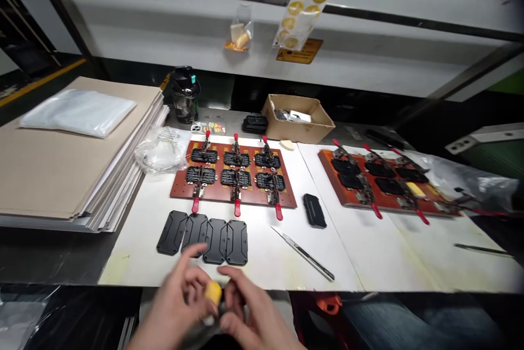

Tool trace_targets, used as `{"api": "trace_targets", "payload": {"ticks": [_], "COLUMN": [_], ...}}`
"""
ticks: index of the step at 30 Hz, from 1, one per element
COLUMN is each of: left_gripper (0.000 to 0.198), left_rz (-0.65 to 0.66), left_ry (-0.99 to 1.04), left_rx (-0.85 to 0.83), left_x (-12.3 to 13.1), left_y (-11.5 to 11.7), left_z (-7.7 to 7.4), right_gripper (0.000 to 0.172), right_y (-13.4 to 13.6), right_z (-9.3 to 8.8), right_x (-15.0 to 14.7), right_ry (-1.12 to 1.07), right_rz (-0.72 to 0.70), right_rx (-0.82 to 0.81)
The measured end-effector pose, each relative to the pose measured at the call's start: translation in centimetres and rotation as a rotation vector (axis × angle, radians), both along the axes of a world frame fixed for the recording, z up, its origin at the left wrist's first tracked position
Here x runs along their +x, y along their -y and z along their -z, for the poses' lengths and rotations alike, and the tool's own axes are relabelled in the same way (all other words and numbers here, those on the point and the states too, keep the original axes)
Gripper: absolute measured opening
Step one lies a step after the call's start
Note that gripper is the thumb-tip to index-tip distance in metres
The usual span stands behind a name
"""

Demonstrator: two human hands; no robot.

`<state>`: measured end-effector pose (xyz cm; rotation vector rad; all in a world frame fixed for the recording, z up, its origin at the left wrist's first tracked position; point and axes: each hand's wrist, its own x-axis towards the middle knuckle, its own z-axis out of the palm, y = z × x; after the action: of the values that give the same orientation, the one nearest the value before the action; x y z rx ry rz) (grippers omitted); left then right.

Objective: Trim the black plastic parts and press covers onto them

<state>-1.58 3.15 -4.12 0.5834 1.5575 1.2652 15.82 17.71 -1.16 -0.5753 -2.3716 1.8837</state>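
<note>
My left hand point(180, 298) is at the table's front edge, its thumb and fingers closed around a small yellow block point(213, 291) that looks like sponge. Close beside it, my right hand point(251, 309) has curled fingers turned toward the block. Something small, dark and whitish shows blurred between the hands; its kind cannot be made out. Just beyond them several flat black covers point(215, 241) lie in a row. Behind these is a red-brown fixture board point(182, 189) with black plastic parts point(236, 178) under red-handled toggle clamps point(237, 207).
Tweezers point(305, 254) and a black case point(314, 211) lie on the right. Farther right is a second clamp board point(327, 161) beside a person's legs point(417, 317). Stacked cardboard sheets point(123, 148) stand left. A plastic bag point(161, 148), black jug point(185, 96) and cardboard box point(301, 129) are behind.
</note>
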Motion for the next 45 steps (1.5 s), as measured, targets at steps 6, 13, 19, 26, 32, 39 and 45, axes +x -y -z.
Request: {"api": "trace_targets", "payload": {"ticks": [6, 13, 19, 26, 32, 39, 45], "left_gripper": [0.067, 0.05, 0.069, 0.069, 0.069, 0.072, 0.071], "left_rz": [0.049, 0.43, 0.545, 0.561, 0.596, 0.622, 0.674], "left_ry": [-0.055, -1.193, -1.261, -1.278, -1.312, -1.346, -1.443], "left_rx": [0.113, 0.109, 0.066, 0.134, 0.124, 0.166, 0.162], "left_x": [4.9, -0.3, -1.7, -2.4, -2.5, -2.8, -1.9], "left_y": [-2.0, -7.9, -8.9, -9.2, -9.5, -9.5, -9.1], "left_z": [1.0, 0.6, 1.9, 1.9, 1.6, 1.6, 1.7], "right_gripper": [0.024, 0.026, 0.029, 0.039, 0.037, 0.03, 0.027], "right_y": [-1.4, -5.5, -5.3, -5.8, -6.3, -6.9, -6.7], "right_z": [0.2, 3.2, 3.3, 2.0, 2.0, 0.1, 0.8], "right_x": [0.6, 2.0, -0.3, -0.5, -1.2, 1.0, 2.3], "right_ry": [0.07, 0.097, 0.114, 0.279, 0.291, 0.26, 0.142], "right_rz": [0.056, 0.533, 0.234, -0.024, -0.063, -0.12, 0.143], "right_rx": [0.001, 0.262, 0.525, 0.586, 0.571, 0.512, 0.439]}}
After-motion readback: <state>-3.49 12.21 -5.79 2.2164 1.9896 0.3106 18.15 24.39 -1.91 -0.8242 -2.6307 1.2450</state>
